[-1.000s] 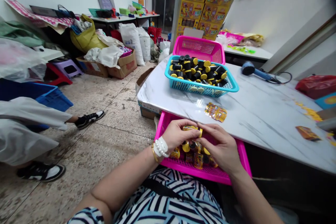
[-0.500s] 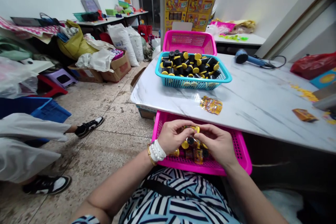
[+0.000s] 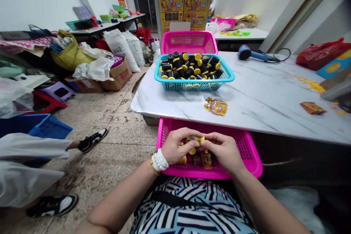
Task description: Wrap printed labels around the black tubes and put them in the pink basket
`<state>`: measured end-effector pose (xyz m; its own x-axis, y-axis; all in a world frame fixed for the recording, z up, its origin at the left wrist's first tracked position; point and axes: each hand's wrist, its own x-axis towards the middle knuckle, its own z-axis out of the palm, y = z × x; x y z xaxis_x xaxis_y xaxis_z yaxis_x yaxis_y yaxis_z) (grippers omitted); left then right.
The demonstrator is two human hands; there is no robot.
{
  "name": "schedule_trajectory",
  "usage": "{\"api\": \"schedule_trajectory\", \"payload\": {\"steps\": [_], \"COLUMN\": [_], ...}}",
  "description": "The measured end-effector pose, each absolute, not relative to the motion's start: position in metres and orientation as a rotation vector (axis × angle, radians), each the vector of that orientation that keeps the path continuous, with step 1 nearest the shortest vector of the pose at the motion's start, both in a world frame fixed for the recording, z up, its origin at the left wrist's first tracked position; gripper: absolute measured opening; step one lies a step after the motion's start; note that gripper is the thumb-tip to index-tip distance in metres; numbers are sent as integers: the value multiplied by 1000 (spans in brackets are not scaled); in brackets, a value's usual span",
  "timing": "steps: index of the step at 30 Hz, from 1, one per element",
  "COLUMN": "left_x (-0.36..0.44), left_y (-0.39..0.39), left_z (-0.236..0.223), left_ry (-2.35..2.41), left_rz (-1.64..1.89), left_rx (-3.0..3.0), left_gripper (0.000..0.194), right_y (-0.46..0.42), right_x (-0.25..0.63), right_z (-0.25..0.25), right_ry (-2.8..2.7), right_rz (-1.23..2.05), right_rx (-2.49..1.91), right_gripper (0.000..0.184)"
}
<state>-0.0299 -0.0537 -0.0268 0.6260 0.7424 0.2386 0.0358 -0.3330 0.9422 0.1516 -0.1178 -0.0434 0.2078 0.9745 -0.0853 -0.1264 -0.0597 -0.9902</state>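
Observation:
Above the pink basket [image 3: 254, 155], my left hand [image 3: 175, 147] and my right hand [image 3: 225, 152] meet at a small yellow-capped canister [image 3: 195, 139] with a printed wrapper. The left fingers are closed around its body, and the right thumb and fingers pinch its yellow-cap end. Part of it is hidden by the fingers. Below, inside the basket, lie several canisters in printed sleeves [image 3: 206, 161]. A flat pile of orange printed sleeves [image 3: 216, 106] rests on the table. Behind it a turquoise basket [image 3: 192, 86] is heaped with black canisters with yellow caps [image 3: 189, 66].
The marbled white table [image 3: 260, 95] has its front edge over the pink basket. A second pink basket [image 3: 189, 42] and a blue heat gun [image 3: 255, 55] stand further back. A red bag [image 3: 319, 56] lies at the right. A seated person's legs [image 3: 35, 150] show at the left.
The view has shifted slightly, so the table and baskets appear further left. Both hands stay together on the canister, which now lies more sideways between the fingers.

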Motion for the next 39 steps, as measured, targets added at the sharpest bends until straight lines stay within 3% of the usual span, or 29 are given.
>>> {"api": "schedule_trajectory", "payload": {"steps": [5,8,11,16,19,23,29,31,36,39], "left_x": [-26,-24,-26,-33,-34,-33,-30,-28,-23,-23], "left_y": [-55,-58,-56,-47,-47,-53,-50,-46,-34,-28], "left_z": [-27,-28,-28,-29,-30,-29,-20,-19,-19,-18], "left_ry": [695,727,692,655,709,691,563,579,596,570], "left_rz": [725,716,790,706,623,662,921,856,616,550], "left_rx": [1508,1356,1506,1513,1349,1342,1829,1759,1168,1005], "left_gripper": [49,42,32,34,40,35,18,22,41,46], "right_y": [-121,-122,-121,-118,-121,-125,-122,-118,-105,-98], "right_x": [156,156,153,147,149,155,152,152,161,169], "right_z": [-43,-42,-43,-46,-43,-41,-46,-43,-29,-31], "right_ry": [-1027,-1081,-931,-829,-1116,-1396,-950,-859,-985,-1063], "right_rz": [955,810,1025,1258,936,577,1108,1213,1093,1234], "right_rx": [-1235,-1239,-1263,-1246,-1268,-1247,-1268,-1279,-1268,-1209], "right_gripper": [27,24,27,32,23,31,19,21,28,26]}}
